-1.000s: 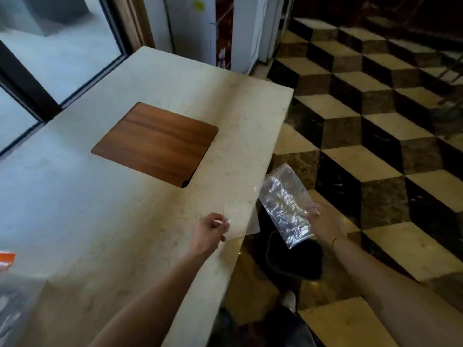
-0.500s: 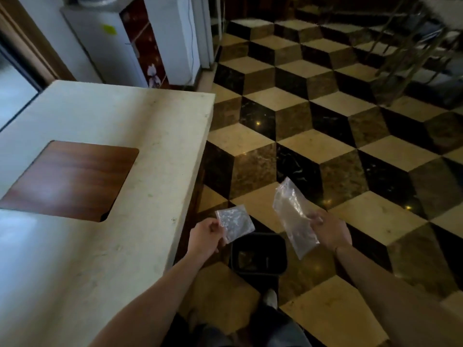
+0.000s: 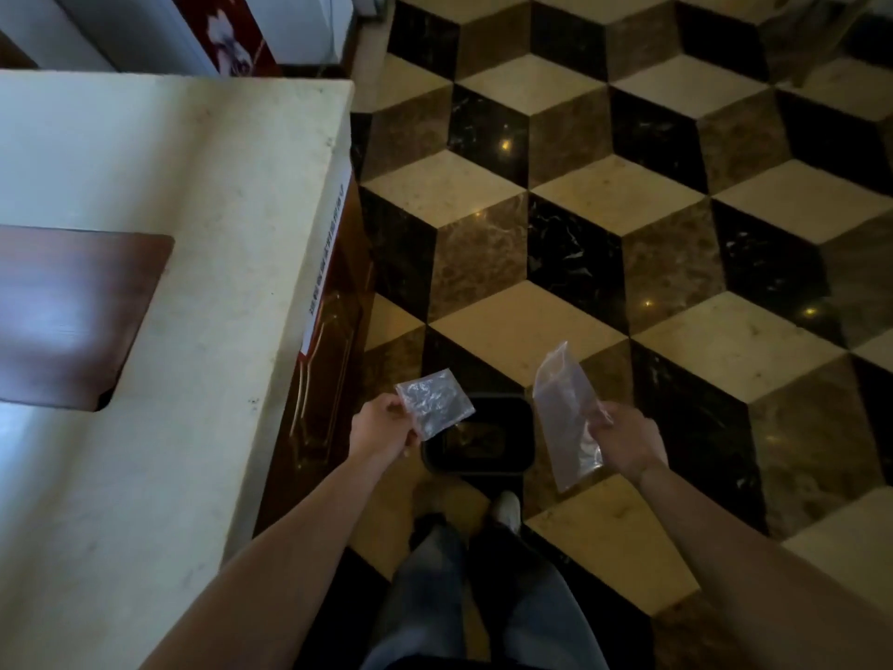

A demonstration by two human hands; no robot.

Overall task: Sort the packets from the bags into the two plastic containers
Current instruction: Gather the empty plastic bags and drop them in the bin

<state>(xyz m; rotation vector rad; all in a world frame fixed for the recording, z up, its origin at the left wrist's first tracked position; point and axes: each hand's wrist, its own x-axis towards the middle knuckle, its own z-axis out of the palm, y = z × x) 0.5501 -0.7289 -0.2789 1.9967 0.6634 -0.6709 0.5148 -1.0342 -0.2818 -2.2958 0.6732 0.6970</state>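
Over the black bin (image 3: 478, 440), our left hand (image 3: 381, 430) pinches a small bag (image 3: 433, 401), our right hand (image 3: 628, 440) a longer bag (image 3: 565, 413); both look light, limp and slippery, so we grip edges.

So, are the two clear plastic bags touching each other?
Apart. In the head view, the small bag in the left hand and the longer bag in the right hand have the dark bin and floor showing between them.
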